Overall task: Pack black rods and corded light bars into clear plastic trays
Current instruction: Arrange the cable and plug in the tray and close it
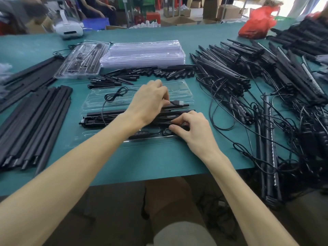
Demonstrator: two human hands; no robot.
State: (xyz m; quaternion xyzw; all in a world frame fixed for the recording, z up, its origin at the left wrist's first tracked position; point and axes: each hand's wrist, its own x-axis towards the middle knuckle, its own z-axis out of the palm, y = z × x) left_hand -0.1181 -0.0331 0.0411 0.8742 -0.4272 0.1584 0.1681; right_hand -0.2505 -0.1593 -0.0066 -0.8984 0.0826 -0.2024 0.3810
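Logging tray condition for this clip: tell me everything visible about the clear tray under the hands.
The clear tray is thin, glossy moulded plastic with long channels, lying flat on the teal table. Its near channels hold black rods; a black cord loops over the empty far channels. The left hand pinches a plug over its middle; the right hand pinches a cord coil at its near right corner.

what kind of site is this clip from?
Probably a small factory packing bench: a stack of clear trays, heaps of corded light bars and bundled black rods on one green table, with cardboard cartons behind.
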